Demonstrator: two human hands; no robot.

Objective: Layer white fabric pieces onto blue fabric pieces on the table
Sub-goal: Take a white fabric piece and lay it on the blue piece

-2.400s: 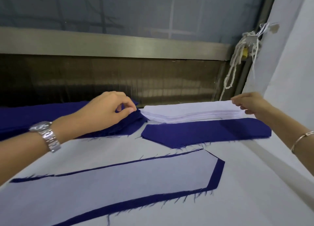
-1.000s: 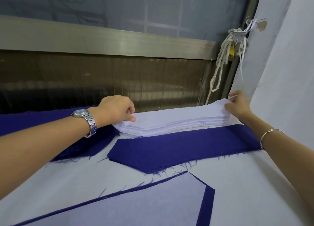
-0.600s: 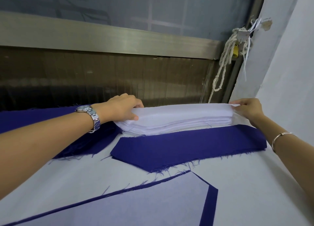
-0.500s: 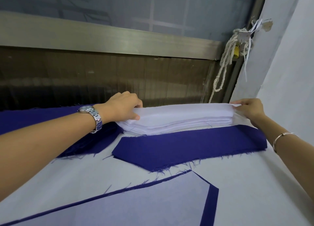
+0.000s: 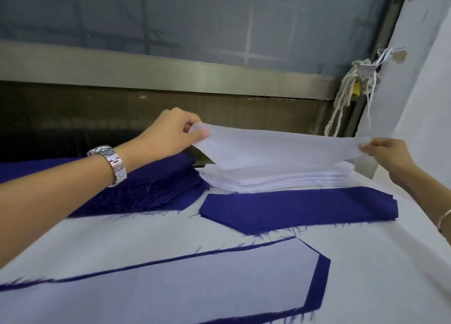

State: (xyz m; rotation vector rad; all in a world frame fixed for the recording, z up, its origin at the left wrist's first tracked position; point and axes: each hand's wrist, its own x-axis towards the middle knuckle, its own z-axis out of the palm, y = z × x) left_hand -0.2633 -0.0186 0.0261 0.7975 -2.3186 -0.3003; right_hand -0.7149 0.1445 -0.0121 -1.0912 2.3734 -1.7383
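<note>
A single white fabric piece (image 5: 275, 148) hangs in the air above the stack of white pieces (image 5: 273, 179) at the back of the table. My left hand (image 5: 170, 133) pinches its left end and my right hand (image 5: 388, 153) pinches its right end. Just in front of the stack lies a bare blue piece (image 5: 300, 209) with frayed edges. Nearer to me, another blue piece (image 5: 317, 284) lies with a white piece (image 5: 170, 284) laid on it, blue showing round the border. A pile of blue pieces (image 5: 156, 189) sits under my left forearm.
The table is covered in white cloth (image 5: 122, 238). Behind it runs a metal rail (image 5: 170, 72) below a dark window. A knotted white rope (image 5: 346, 99) hangs at the back right beside a pale wall (image 5: 419, 92) that borders the table.
Both hands have lifted the top white piece off the stack; half a second ago it was only peeled up at its ends. It now hangs clear above the stack.
</note>
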